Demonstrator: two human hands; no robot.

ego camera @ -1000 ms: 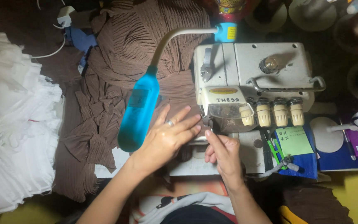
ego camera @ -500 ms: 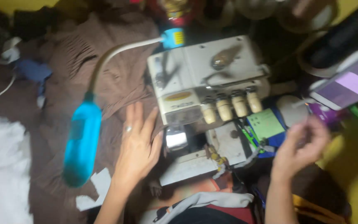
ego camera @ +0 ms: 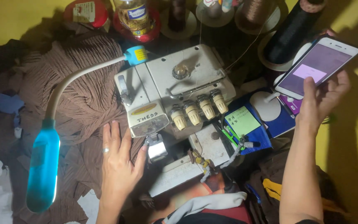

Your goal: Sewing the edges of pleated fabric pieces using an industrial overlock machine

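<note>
Since a moment ago our right hand (ego camera: 324, 97) has lifted away from the sewing machine (ego camera: 175, 93) and now grips a white phone (ego camera: 318, 66) at two o'clock, fingers closed around it, thumb on the lit screen. Our left hand (ego camera: 119, 159) lies flat and open on the brown pleated fabric (ego camera: 83, 95) at seven o'clock, just beside the presser foot (ego camera: 157, 147), with the blue gooseneck lamp (ego camera: 43, 170) further left.

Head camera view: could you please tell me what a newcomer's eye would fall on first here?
The white sewing machine sits in the middle, with a bright blue lamp on a bent neck hanging at its left. The left hand lies flat on brown cloth beside the machine, while the right hand holds up a lit phone at upper right.
</note>
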